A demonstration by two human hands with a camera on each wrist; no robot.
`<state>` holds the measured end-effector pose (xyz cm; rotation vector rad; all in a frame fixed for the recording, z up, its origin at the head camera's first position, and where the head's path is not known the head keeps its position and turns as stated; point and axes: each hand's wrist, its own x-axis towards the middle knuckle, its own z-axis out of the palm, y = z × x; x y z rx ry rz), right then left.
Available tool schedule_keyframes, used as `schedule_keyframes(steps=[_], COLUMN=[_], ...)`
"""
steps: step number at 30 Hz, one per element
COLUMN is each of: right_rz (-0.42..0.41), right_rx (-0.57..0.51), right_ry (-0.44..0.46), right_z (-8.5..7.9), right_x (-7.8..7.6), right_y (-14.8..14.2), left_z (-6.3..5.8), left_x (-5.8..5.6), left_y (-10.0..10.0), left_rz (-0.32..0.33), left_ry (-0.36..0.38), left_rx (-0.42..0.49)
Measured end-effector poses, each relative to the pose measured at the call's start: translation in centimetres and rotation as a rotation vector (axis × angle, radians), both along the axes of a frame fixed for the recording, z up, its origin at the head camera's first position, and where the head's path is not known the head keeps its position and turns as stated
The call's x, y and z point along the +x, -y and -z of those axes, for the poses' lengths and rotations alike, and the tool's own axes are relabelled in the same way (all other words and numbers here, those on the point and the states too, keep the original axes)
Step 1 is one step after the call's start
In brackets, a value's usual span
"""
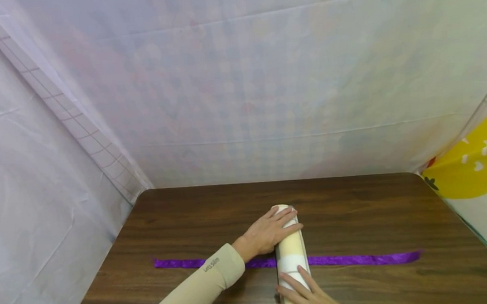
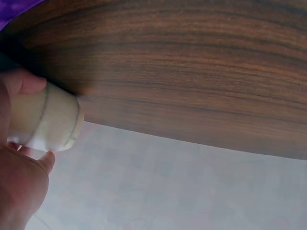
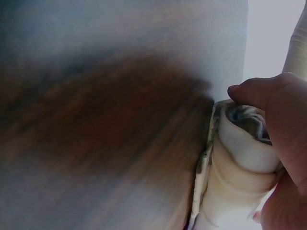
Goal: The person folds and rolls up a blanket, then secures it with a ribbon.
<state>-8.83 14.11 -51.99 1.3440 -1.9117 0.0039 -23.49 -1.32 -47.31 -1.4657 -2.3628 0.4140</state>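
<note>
Head view: pale roll (image 1: 291, 246) lies under left grip (image 1: 268, 231) and right grip (image 1: 306, 296).

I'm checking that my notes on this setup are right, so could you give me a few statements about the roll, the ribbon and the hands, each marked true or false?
1. The pale roll lies across the purple ribbon. True.
2. The pale roll stands upright on its end. False: it lies on its side on the table.
3. The left hand is on the roll's far end, the right hand nearer the person. True.
4. The purple ribbon is tied in a bow. False: it lies stretched out across the table, untied.
5. The table has a dark wood-grain top. True.
</note>
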Motion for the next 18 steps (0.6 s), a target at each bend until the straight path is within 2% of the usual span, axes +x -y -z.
schedule_keyframes(steps=[5, 10, 14, 18], right_rz=[-0.006, 0.012, -0.004, -0.012], right_rx=[0.001, 0.026, 0.015, -0.039], right_ry=[0.014, 0.084, 0.141, 0.268], right_z=[-0.3, -1.4, -3.7, -6.7], right_x=[0.0, 0.3, 0.2, 0.0], right_y=[-0.1, -0.4, -1.2, -2.8], left_z=[-0.3, -0.7, -1.3, -2.1], left_x=[0.1, 0.0, -0.1, -0.2], left_y=[0.1, 0.8, 1.9, 3.6], left_rz=[-0.025, -0.065, -0.083, -0.093], left_ry=[-0.016, 0.012, 0.062, 0.113], left_rx=[-0.022, -0.016, 0.056, 0.163])
